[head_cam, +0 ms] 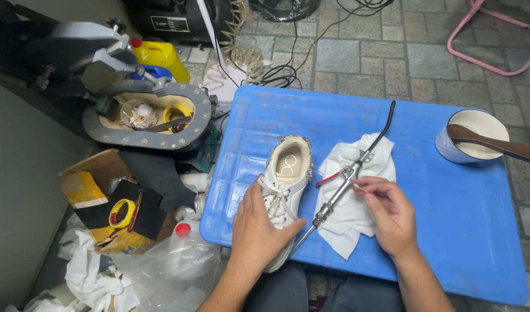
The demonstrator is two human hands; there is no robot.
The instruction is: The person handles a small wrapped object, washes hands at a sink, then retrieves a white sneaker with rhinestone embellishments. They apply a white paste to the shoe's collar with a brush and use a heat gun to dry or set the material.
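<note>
From the head camera, a white sneaker [286, 190] lies on a blue table [450, 242], toe near the person and heel opening far, so its long axis runs near to far with a slight lean right. The left hand [259, 222] lies over the laced front and toe with fingers curled about it, pinning the shoe down.

Just right of the shoe, a metal spray wand [343, 185] lies on a white cloth [357, 202]. Its long axis slants from a near-left end beside the left thumb to a far-right black bent tip. The right hand [389, 214] rests on the cloth, its fingertips pinched at the wand's middle by a small red lever; how firmly it grips, I cannot tell. The right hand is nearer the wand, the left nearer the shoe.

Far right stands a white cup [470, 136] with a wooden spoon [496, 144] across it. Left of the table sit a yellow tape roll [121, 212] and a yellow jug [161, 58].
</note>
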